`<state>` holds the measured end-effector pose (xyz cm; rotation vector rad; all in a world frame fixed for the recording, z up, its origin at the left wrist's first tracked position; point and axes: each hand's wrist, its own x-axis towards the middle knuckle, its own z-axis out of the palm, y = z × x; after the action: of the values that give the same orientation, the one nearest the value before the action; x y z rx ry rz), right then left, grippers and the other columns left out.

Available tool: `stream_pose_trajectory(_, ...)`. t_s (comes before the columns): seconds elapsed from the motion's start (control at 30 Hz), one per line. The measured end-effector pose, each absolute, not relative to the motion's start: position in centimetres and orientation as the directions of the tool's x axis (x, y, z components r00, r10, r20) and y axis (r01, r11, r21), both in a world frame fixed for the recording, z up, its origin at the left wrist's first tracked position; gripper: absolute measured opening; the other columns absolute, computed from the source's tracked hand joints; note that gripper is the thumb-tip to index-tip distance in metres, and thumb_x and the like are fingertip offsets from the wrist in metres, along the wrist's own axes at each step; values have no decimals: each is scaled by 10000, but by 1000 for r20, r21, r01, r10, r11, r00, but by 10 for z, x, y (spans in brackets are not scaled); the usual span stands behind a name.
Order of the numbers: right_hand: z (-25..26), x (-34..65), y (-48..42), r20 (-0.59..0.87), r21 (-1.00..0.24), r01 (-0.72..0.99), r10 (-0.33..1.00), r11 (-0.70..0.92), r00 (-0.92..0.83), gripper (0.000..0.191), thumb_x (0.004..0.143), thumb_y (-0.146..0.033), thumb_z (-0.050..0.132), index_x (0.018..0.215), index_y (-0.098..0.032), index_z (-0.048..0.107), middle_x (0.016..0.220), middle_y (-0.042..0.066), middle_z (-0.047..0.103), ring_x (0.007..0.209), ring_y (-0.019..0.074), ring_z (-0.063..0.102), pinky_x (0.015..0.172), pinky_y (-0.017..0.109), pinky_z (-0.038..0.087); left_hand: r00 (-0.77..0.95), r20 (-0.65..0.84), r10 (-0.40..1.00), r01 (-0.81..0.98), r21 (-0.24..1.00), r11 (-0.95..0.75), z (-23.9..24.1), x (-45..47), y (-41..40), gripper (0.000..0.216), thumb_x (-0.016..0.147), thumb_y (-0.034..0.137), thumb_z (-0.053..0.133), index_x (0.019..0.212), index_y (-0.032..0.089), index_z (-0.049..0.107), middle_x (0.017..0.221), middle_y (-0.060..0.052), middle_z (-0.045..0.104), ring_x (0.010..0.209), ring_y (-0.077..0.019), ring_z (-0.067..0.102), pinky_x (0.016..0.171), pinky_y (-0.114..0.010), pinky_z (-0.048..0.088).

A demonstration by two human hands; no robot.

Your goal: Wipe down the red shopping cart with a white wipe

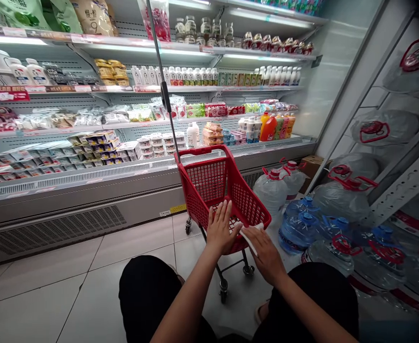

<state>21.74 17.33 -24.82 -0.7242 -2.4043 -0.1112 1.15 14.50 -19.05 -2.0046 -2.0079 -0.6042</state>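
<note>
Chilled shelves are running along the aisle's left side, and water jugs are crowding the floor on the right. Between them a small red shopping cart is standing on pale floor tiles, with open room only to its left. The left hand is lying flat, fingers spread, on the cart's near rim. The right hand is resting just beside it, fingers stretched out and pressing a white cloth against that rim.

A supermarket aisle: chilled shelves of packaged dairy, price tags, red shopping cart, water jugs.
</note>
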Motion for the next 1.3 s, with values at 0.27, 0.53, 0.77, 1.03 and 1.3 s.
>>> stream_pose_trajectory(0.27,-243,199,154,532,113,359,249,927,-810,972,755,25,377,1674,-203,159,1685,33,347,1565,203,291,1244,450,369,-84,466,881,995,90,47,-194,-10,127,812,1064,599,341,1664,301,-118,1733,-1,200,1602,-236,200,1330,-524,101)
stream_pose_trajectory(0.53,-229,245,226,516,31,391,320,920,-795,795,894,-15,357,1651,-249,284,1601,46,498,1538,209,356,1270,524,302,-26,429,903,997,82,-10,-196,-24,122,793,1062,611,353,1674,316,-56,1731,13,195,1599,-207,208,1333,-474,127)
stream_pose_trajectory(0.77,-233,225,202,559,-90,473,437,877,-705,546,1042,-193,390,1581,-272,430,1481,44,609,1517,243,391,1263,523,316,-39,436,899,997,78,6,-189,-36,130,765,1060,626,338,1683,314,21,1737,19,163,1607,-199,173,1341,-462,78)
stream_pose_trajectory(1.03,-218,194,160,474,66,186,133,980,-871,834,887,5,359,1665,-263,224,1629,13,457,1527,174,372,1270,431,323,-247,383,890,969,113,220,-181,-80,115,727,1085,590,257,1686,257,21,1723,-18,234,1609,-195,167,1334,-495,81)
stream_pose_trajectory(1.3,-199,203,244,518,81,324,238,943,-822,820,926,-26,368,1678,-263,139,1654,35,414,1552,185,322,1291,478,260,-157,348,924,984,132,117,-186,-66,110,681,1087,600,211,1685,304,73,1721,30,225,1599,-199,212,1327,-478,152)
